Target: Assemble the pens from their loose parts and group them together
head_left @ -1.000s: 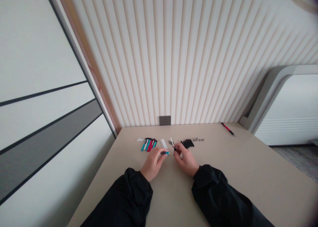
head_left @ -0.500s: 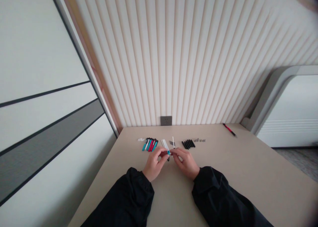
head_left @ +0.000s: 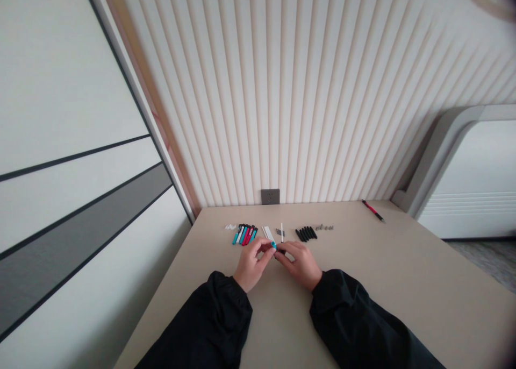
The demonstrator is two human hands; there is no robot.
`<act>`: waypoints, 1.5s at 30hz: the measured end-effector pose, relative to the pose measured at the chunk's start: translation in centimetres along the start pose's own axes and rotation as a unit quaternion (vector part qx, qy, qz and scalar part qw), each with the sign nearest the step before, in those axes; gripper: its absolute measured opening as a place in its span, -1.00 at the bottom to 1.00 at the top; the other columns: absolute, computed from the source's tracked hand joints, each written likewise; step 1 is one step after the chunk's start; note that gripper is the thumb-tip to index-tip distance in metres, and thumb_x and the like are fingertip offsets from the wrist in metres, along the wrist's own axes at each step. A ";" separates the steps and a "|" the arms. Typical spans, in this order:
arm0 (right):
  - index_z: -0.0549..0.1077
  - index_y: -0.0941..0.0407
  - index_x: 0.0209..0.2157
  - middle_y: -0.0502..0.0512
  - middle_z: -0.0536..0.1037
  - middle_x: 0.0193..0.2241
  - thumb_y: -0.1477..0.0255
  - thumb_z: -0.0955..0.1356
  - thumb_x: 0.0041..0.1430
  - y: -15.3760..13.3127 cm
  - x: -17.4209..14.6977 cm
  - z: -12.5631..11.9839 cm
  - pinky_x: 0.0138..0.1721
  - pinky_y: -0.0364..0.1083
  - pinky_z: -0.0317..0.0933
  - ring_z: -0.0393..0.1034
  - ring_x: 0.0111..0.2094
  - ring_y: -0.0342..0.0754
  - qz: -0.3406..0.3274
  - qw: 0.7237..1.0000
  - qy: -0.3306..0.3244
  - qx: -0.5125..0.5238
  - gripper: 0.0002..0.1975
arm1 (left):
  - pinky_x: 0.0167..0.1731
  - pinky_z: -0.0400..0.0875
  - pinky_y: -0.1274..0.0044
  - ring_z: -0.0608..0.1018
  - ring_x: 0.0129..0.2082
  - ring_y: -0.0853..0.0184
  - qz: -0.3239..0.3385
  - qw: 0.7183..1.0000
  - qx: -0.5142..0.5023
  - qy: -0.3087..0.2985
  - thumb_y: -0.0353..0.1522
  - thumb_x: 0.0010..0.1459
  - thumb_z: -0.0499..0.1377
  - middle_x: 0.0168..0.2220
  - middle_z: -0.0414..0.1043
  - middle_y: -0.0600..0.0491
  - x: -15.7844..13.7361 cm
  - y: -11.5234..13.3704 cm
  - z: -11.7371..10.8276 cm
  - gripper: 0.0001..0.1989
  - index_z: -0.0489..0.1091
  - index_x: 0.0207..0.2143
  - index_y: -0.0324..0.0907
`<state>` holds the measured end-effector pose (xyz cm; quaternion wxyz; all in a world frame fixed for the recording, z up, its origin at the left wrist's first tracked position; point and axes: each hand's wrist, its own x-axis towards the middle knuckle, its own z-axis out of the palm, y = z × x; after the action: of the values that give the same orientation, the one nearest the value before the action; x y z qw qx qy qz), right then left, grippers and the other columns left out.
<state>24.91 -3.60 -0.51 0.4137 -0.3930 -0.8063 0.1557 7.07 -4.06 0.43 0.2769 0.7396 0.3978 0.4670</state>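
Observation:
My left hand (head_left: 252,264) pinches a teal pen barrel (head_left: 273,245) between thumb and fingertips, low over the table. Close beside it, my right hand (head_left: 300,262) is closed on a small black pen part (head_left: 281,250), mostly covered by the fingers. The two parts meet or nearly meet; I cannot tell if they are joined. Just beyond the right fingertips is a thin white pen refill (head_left: 282,232) with a dark end. White refills (head_left: 267,232) lie behind the left fingertips, next to small grey pieces (head_left: 280,232).
Teal, white and red pen barrels (head_left: 245,235) lie in a row at left, near small white pieces (head_left: 230,227). Black grips (head_left: 306,233) and small springs or metal bits (head_left: 324,227) lie right. A red and black pen (head_left: 373,211) rests far right on the table (head_left: 363,272).
The black part, earlier hanging below the teal barrel, now sits between my right fingers. My right fingertips have closed in slightly, and the view has shifted a little.

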 end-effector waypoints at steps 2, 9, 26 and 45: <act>0.50 0.07 -0.23 0.07 0.57 -0.38 0.31 0.29 0.26 0.1 0.0 0.1 -0.23 -0.12 0.24 0.45 -0.33 -0.06 0.000 1.000 0.003 -0.005 -0.81 | -0.30 0.44 0.52 0.51 -0.36 0.36 0.014 1.000 0.010 -0.007 -0.29 0.22 0.12 -0.33 0.47 0.02 0.0 0.1 0.0 -0.83 0.38 -0.20 -0.20; 0.49 0.07 -0.27 0.08 0.56 -0.39 0.29 0.28 0.26 0.5 0.0 -0.2 -0.29 -0.13 0.27 0.42 -0.34 -0.05 0.035 0.999 0.014 0.013 -0.80 | -0.08 0.34 0.39 0.46 -0.15 0.24 0.063 0.960 0.256 0.093 -0.32 0.24 0.07 -0.21 0.45 -0.03 1.6 -3.8 -6.0 -0.82 0.43 -0.18 -0.16; 0.47 0.06 -0.26 0.07 0.54 -0.37 0.33 0.28 0.26 0.5 0.1 -0.3 -0.27 -0.12 0.25 0.41 -0.33 -0.04 0.044 0.999 -0.005 0.011 -0.84 | -0.17 0.26 0.34 0.43 -0.13 0.13 -0.102 0.853 0.512 0.014 -0.35 0.23 0.01 -0.16 0.46 -0.05 2.7 -9.6 -10.9 -0.71 0.52 -0.17 -0.07; 0.47 0.07 -0.25 0.06 0.55 -0.35 0.34 0.28 0.26 0.6 0.1 -0.3 -0.22 -0.12 0.23 0.41 -0.30 -0.05 0.040 0.999 -0.012 -0.004 -0.84 | -0.10 0.38 0.44 0.51 -0.15 0.27 -0.052 0.905 0.415 0.076 -0.40 0.29 -0.04 -0.18 0.48 -0.03 3.2 -9.0 -10.1 -0.73 0.44 -0.14 -0.18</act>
<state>25.38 -3.20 -0.64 0.3959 -0.4247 -0.7956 0.1731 -4.30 3.78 -0.94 -0.0620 0.7280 0.6135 0.2998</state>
